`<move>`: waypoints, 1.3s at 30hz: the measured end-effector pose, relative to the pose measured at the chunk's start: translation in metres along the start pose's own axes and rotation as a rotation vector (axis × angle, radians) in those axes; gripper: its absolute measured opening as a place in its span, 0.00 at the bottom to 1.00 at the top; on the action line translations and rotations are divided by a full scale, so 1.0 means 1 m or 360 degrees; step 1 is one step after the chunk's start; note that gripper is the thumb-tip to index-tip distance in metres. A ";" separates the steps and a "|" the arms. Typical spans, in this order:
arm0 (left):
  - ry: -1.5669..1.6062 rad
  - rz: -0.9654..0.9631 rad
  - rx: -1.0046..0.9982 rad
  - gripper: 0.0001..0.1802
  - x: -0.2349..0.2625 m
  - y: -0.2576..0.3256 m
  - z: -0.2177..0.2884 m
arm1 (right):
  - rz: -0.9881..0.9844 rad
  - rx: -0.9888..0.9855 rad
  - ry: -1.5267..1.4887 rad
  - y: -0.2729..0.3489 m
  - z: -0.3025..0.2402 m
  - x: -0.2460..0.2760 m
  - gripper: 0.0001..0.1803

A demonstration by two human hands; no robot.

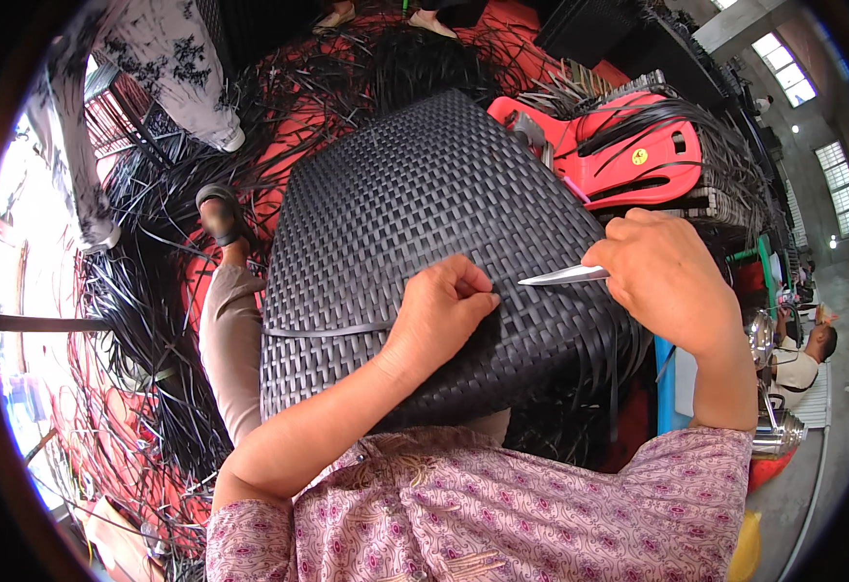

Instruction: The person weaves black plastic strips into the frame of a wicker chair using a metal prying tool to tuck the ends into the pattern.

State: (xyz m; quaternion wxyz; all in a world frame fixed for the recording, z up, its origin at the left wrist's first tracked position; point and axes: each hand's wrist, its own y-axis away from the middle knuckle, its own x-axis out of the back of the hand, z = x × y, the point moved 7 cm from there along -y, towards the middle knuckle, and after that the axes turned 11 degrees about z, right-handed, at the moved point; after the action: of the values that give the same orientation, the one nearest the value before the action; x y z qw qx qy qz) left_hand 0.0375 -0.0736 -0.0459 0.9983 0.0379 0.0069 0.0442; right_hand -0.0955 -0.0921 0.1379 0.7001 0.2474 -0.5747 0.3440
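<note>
A black woven panel (395, 213) of flat plastic strips lies in front of me, its near edge close to my body. My left hand (441, 308) is closed in a pinch just above the weave. A loose flat strip (332, 332) runs from the panel's left edge into this hand; its end is hidden by the fingers. At the right, my right hand (653, 267) grips a pointed metal blade (562, 276), its tip directed left toward my left fingers. The handle is covered by my palm. Loose strip ends (611, 344) hang at the panel's near right corner.
A red plastic stool seat (628, 150) with black strips on it is at the far right. Heaps of black strips (167, 339) cover the red floor at left. Another person's legs (167, 73) are at the far left; a seated person (805, 364) is off to the right.
</note>
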 end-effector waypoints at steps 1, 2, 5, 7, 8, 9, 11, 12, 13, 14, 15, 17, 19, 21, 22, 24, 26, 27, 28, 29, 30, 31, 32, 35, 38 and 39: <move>-0.0007 0.0012 0.0006 0.06 -0.001 0.001 0.002 | 0.0016 0.0021 0.0047 -0.002 -0.002 -0.001 0.02; -0.0014 0.0026 0.0013 0.06 -0.004 0.005 0.004 | 0.0033 0.0043 0.0095 -0.002 -0.004 -0.002 0.02; -0.0119 0.0025 -0.0136 0.04 -0.004 0.009 0.000 | -0.0004 0.0127 0.0241 0.001 -0.015 -0.007 0.06; 0.0202 -0.0145 0.0130 0.07 -0.014 0.000 -0.022 | -0.0089 0.0135 0.0097 -0.006 -0.005 -0.006 0.05; 0.0028 -0.0223 0.0131 0.07 -0.013 0.000 -0.012 | -0.0125 0.0105 -0.0057 -0.004 0.000 -0.009 0.05; 0.0025 -0.0216 0.0149 0.08 -0.012 0.000 -0.013 | -0.0185 0.0084 -0.0220 -0.004 0.005 -0.016 0.06; 0.0011 -0.0198 0.0146 0.08 -0.010 0.000 -0.015 | -0.0315 0.0023 -0.0398 -0.008 0.012 -0.021 0.11; 0.0018 -0.0203 0.0180 0.09 -0.008 0.001 -0.013 | -0.0291 -0.0011 -0.0364 -0.008 0.015 -0.024 0.11; 0.0025 -0.0211 0.0214 0.09 -0.007 0.002 -0.010 | -0.0268 -0.0049 -0.0329 -0.007 0.017 -0.026 0.11; 0.0032 -0.0222 0.0248 0.09 -0.007 0.002 -0.009 | -0.0244 -0.0089 -0.0294 -0.006 0.021 -0.027 0.11; 0.0025 -0.0212 0.0226 0.09 -0.006 0.002 -0.011 | -0.0220 -0.0109 -0.0353 -0.006 0.022 -0.026 0.11; 0.0007 -0.0191 0.0180 0.09 -0.006 0.002 -0.017 | -0.0168 -0.0151 -0.0472 -0.006 0.026 -0.025 0.11; 0.0011 -0.0188 0.0183 0.10 -0.005 0.002 -0.020 | -0.0010 -0.0302 -0.0664 -0.009 0.038 -0.030 0.11; 0.0015 -0.0190 0.0188 0.10 -0.004 0.002 -0.021 | 0.0052 -0.0533 -0.0874 -0.014 0.052 -0.037 0.13; 0.0019 -0.0195 0.0190 0.10 -0.004 0.003 -0.020 | 0.0053 -0.0628 -0.0923 -0.014 0.058 -0.043 0.14; 0.0029 -0.0214 0.0192 0.10 -0.005 0.004 -0.017 | -0.0076 -0.0856 -0.1029 -0.010 0.069 -0.064 0.14; 0.0036 -0.0232 0.0184 0.10 -0.005 0.003 -0.015 | 0.0058 -0.0762 -0.1006 -0.009 0.069 -0.079 0.15; 0.0051 -0.0237 0.0185 0.09 -0.006 0.003 -0.016 | 0.0123 -0.0714 -0.0995 -0.009 0.067 -0.081 0.15; 0.0066 -0.0244 0.0185 0.09 -0.006 0.003 -0.017 | 0.0140 -0.0760 -0.0973 -0.009 0.068 -0.082 0.15; 0.0082 -0.0253 0.0186 0.09 -0.007 0.003 -0.018 | 0.0157 -0.0807 -0.0948 -0.010 0.066 -0.081 0.15; 0.0057 -0.0245 0.0192 0.08 -0.006 0.002 -0.018 | 0.0177 -0.0847 -0.0925 -0.011 0.065 -0.080 0.15; 0.0033 -0.0238 0.0197 0.08 -0.004 0.003 -0.017 | 0.0181 -0.0819 -0.0921 -0.012 0.063 -0.080 0.15; 0.0009 -0.0233 0.0203 0.08 -0.003 0.003 -0.016 | 0.0186 -0.0792 -0.0916 -0.013 0.062 -0.080 0.15; 0.0036 -0.0249 0.0192 0.08 -0.003 0.002 -0.012 | 0.0181 -0.0791 -0.0910 -0.013 0.061 -0.080 0.15; 0.0042 -0.0277 0.0241 0.09 -0.004 0.002 -0.014 | 0.0154 -0.0823 -0.0903 -0.014 0.060 -0.080 0.15; 0.0042 -0.0274 0.0237 0.09 -0.004 0.002 -0.014 | 0.0145 -0.0827 -0.0901 -0.015 0.060 -0.080 0.15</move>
State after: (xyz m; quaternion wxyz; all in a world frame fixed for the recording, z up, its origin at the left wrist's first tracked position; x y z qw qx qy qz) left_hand 0.0327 -0.0707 -0.0594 0.9926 0.1107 0.0264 -0.0420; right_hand -0.1304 -0.1617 0.0737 0.5373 0.1212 -0.8235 0.1357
